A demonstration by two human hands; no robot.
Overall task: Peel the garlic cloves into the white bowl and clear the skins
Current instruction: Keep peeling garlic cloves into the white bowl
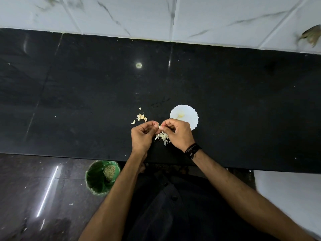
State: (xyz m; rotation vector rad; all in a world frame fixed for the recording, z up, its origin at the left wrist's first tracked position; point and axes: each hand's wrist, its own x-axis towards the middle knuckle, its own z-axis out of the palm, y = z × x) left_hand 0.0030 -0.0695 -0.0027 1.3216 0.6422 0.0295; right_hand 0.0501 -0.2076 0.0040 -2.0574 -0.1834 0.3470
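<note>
Head view, looking down on a black stone worktop (225, 101) against a white marbled tile wall (156, 14). Left hand (141, 134) and right hand (177, 133) meet fingertip to fingertip, both pinching one small garlic clove (159, 126) between them, just above the worktop. Directly beneath the hands: heap of pale papery skins (162, 137). Just beyond the left hand: cluster of unpeeled garlic cloves (142, 117), with one stray clove (133, 122) to its left. White bowl (187, 113) with scalloped rim sits beside the right hand, partly hidden by it; something yellowish lies inside, too blurred to make out. Dark cord bracelets (192, 150) on right wrist. Green bin (101, 178) stands on the floor below the worktop edge, near the left forearm
</note>
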